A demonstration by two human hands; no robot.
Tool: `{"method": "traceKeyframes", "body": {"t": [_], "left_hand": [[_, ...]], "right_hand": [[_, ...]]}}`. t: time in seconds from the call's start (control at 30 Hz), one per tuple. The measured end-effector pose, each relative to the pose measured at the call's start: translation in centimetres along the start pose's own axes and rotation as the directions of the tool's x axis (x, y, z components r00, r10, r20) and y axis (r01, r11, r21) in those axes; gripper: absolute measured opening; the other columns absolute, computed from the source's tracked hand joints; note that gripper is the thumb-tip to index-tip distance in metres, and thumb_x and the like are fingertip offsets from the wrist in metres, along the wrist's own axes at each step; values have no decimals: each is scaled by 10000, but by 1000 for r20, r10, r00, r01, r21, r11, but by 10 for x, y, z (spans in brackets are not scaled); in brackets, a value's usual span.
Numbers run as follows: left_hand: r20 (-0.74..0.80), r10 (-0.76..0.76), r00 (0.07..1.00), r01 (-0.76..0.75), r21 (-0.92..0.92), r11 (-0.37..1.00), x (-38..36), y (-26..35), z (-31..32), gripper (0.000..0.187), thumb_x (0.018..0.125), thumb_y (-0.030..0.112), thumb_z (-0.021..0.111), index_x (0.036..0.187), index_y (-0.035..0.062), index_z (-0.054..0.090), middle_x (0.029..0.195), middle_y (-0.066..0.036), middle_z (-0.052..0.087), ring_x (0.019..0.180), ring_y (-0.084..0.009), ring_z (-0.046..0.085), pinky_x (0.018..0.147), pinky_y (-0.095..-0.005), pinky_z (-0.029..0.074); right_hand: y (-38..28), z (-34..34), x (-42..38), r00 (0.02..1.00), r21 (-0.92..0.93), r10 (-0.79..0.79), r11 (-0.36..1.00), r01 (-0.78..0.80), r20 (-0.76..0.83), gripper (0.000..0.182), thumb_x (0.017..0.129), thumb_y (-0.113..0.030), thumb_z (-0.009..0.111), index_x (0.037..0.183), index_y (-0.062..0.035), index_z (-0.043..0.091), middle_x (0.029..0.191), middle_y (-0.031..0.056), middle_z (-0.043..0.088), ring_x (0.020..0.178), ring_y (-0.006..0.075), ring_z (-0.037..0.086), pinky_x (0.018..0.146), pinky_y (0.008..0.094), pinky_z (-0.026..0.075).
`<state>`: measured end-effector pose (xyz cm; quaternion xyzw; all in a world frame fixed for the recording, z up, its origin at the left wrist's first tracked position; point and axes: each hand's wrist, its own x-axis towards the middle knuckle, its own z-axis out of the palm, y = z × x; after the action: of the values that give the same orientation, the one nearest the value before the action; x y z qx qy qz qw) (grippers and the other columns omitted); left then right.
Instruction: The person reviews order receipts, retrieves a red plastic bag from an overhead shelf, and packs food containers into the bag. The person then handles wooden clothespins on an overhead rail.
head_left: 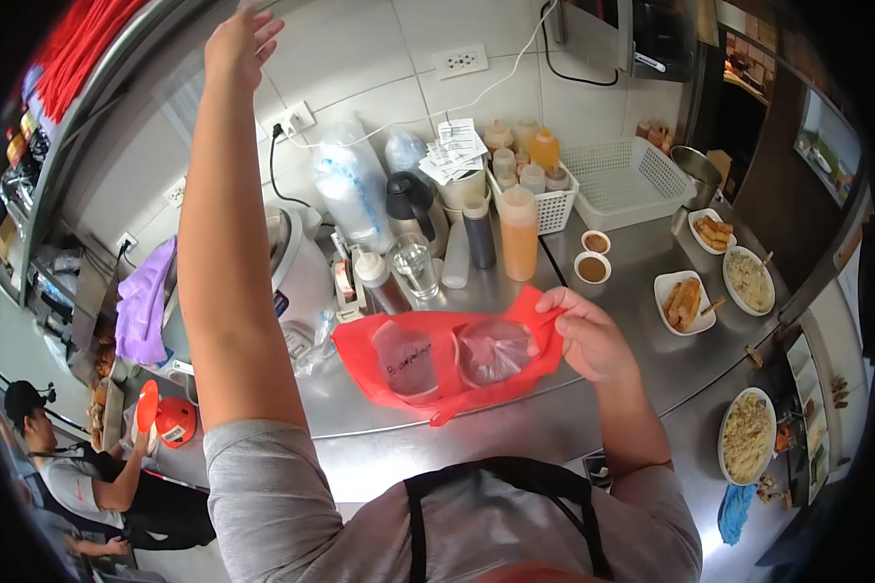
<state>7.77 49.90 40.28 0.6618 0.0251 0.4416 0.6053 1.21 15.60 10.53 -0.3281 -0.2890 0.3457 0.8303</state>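
Note:
A red plastic bag [437, 394] lies at the front of the steel counter. Inside it are a tub with black handwriting on its lid [405, 360] and a round tub with clear plastic over it [496, 352]. At the bag's right end, my right hand [593, 338] is closed on the red plastic. My left hand [241, 47] is raised high near the wall tiles, fingers stretched out, with nothing seen in it. Just behind the bag stand a clear glass [415, 267], a dark sauce bottle [381, 282] and a tall orange sauce bottle [519, 238].
Two sauce cups [593, 255] sit right of the bottles. Plates of fried food [683, 303] and rice [749, 435] stand on the right. White baskets [622, 180] line the back. At left, a person [78, 476] holds a red lid [147, 406] near a red pot [175, 423].

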Motion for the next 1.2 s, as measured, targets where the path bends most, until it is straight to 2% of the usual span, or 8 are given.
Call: {"method": "traceKeyframes", "body": {"t": [0.2, 0.23, 0.37, 0.57, 0.9, 0.93, 1.13, 1.2], "left_hand": [[21, 2, 1000, 0, -94, 996, 20, 31, 6, 648, 736, 514, 481, 1177, 49, 383, 1096, -160, 471, 983, -239, 455, 839, -365, 329], [137, 2, 991, 45, -344, 938, 22, 36, 8, 861, 675, 608, 468, 1272, 38, 223, 1287, -189, 279, 1161, -305, 294, 953, -412, 163], [148, 41, 988, -72, 211, 975, 14, 43, 25, 631, 748, 458, 482, 1212, 61, 322, 1190, -149, 420, 1082, -277, 393, 905, -419, 235], [43, -58, 997, 56, 41, 998, 64, 30, 17, 312, 776, 249, 547, 1000, 49, 464, 934, -62, 552, 875, -171, 522, 739, -309, 387], [1, -171, 985, 171, 52, 984, 124, 20, -39, 148, 798, 189, 507, 880, 66, 502, 790, 0, 549, 721, -139, 533, 668, -276, 431], [40, -85, 996, 83, 58, 995, 53, 29, -30, 543, 757, 404, 495, 1192, 113, 352, 1154, -139, 454, 1047, -240, 429, 885, -386, 274], [532, 17, 846, -79, 93, 993, -126, -14, -39, 212, 788, 173, 512, 913, 8, 560, 801, -62, 576, 652, -91, 524, 598, -256, 413], [438, -413, 798, -110, 781, 615, -191, -23, -33, 182, 772, 160, 523, 844, 7, 591, 700, -27, 565, 580, -77, 489, 526, -243, 391]], "right_hand": [[10, 3, -4, 999, -4, 41, 999, -41, -6, 182, 793, -36, 435, 975, -26, 449, 912, 84, 516, 766, 162, 535, 717, 299, 436], [11, 3, -5, 999, -3, 44, 999, -44, -1, 183, 792, -35, 435, 975, -25, 450, 913, 83, 516, 771, 161, 534, 718, 297, 436], [9, 2, -10, 999, -2, 31, 1000, -31, -26, 187, 789, -35, 435, 975, -21, 455, 916, 75, 517, 783, 151, 529, 718, 290, 435], [15, -2, -12, 998, -16, -8, 1000, 7, -62, 184, 783, -27, 437, 965, -14, 463, 921, 64, 518, 805, 129, 515, 749, 270, 416], [15, 2, -9, 999, -14, -19, 1000, 18, -42, 195, 770, -31, 441, 963, -14, 451, 907, 77, 515, 796, 137, 511, 735, 257, 411], [15, 4, -9, 999, -26, -15, 1000, 14, -37, 198, 767, -32, 445, 964, -14, 449, 898, 79, 515, 785, 140, 512, 727, 258, 413], [20, 12, 2, 989, -13, -80, 997, 80, -122, 218, 759, -26, 448, 977, -13, 442, 837, 85, 517, 722, 155, 518, 668, 272, 427], [20, 14, 3, 982, 37, -99, 994, 107, -163, 225, 760, -23, 442, 985, -11, 442, 827, 86, 519, 712, 158, 519, 663, 275, 428]]}}
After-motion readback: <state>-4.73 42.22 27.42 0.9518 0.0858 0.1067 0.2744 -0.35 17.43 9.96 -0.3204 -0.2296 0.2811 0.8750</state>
